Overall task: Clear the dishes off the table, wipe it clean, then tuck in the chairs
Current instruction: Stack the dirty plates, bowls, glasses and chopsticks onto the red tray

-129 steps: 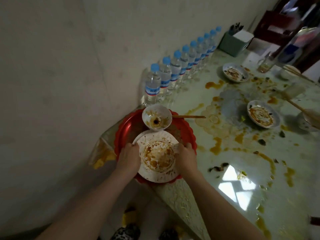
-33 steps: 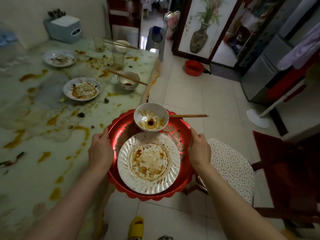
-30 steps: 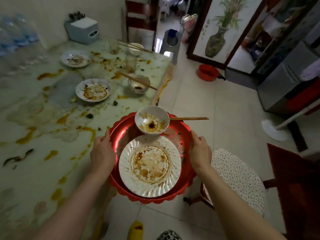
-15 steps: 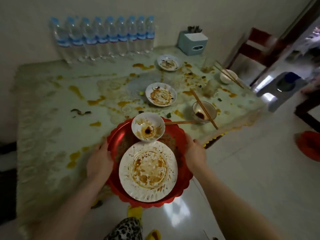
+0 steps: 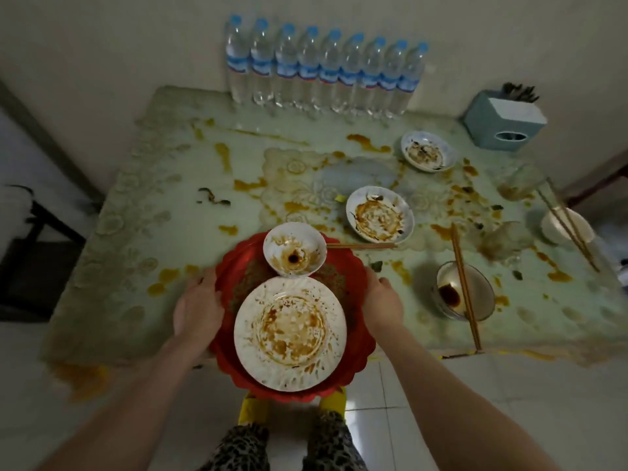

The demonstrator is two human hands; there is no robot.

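The tray (image 5: pixel 353 277) was red with a scalloped rim. The plate (image 5: pixel 290 334) on it was white, fluted, smeared brown, as was the white bowl (image 5: pixel 295 249). The table (image 5: pixel 153 232) cover was pale green with an embossed floral pattern and orange stains. The bottles (image 5: pixel 323 69) were clear with blue caps and blue-white labels. The trousers (image 5: pixel 238 450) were leopard-print, the slippers (image 5: pixel 249 407) yellow.

Home dining corner, after meal. My tabletop (image 5: pixel 163 239) under lace-patterned cover, smeared with sauce, pushed against plain wall. Dirty plates (image 5: pixel 380 214), bowls (image 5: pixel 465 289), chopsticks (image 5: pixel 464 283) scattered across it. Row of water bottles (image 5: pixel 323 69) along wall, blue tissue box (image 5: pixel 503 125) in corner. Tiled floor (image 5: pixel 509 402) below, my yellow slippers (image 5: pixel 249 407) on it. Dark chair (image 5: pixel 30 263) at left side.
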